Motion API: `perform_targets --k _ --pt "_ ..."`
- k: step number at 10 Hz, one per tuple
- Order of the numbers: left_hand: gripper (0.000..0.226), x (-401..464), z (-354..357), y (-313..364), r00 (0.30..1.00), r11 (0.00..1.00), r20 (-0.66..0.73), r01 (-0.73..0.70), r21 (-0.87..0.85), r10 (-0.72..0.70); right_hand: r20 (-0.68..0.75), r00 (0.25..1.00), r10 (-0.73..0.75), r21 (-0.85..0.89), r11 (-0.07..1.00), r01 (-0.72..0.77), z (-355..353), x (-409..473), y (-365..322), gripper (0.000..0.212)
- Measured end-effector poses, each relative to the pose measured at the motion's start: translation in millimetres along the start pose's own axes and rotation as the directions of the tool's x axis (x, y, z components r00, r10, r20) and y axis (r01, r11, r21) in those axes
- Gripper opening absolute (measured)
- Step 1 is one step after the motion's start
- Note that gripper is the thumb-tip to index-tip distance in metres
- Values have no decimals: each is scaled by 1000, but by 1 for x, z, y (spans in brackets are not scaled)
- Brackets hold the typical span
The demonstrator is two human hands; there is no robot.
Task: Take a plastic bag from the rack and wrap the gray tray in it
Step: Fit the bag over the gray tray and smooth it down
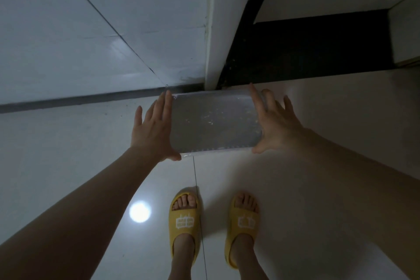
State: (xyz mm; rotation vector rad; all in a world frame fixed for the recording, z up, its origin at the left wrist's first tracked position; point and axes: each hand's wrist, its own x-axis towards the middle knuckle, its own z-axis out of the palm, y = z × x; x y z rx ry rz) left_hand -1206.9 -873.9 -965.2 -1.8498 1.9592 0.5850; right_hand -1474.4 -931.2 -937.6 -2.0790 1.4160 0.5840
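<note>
The gray tray [216,123] is held flat in the air in front of me, above the floor. A thin clear plastic film shows along its near and far edges, so the plastic bag [205,153] seems to cover it. My left hand [154,129] presses flat against the tray's left end, fingers stretched forward. My right hand [276,124] presses against the right end, fingers spread. The tray is clamped between both palms. No rack is in view.
I stand on a glossy pale tiled floor [79,166] in yellow slippers [184,223]. A white door frame post [212,29] rises ahead, with a dark threshold strip [306,52] to its right. A lamp's reflection [139,211] glares on the floor. The room is dim.
</note>
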Motion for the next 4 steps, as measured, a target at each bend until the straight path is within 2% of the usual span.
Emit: perform_targets --k 2,3,4 --pt "155 -8 -20 8 997 996 78 17 87 -24 37 998 50 -65 997 -48 -9 -5 -7 155" --pt "149 -22 -42 13 998 998 56 30 54 -33 44 995 93 -48 995 -91 -22 -19 -15 152" --pt "142 -46 -73 18 998 998 42 53 28 -54 3 994 112 -20 994 -112 -43 -43 -30 140"
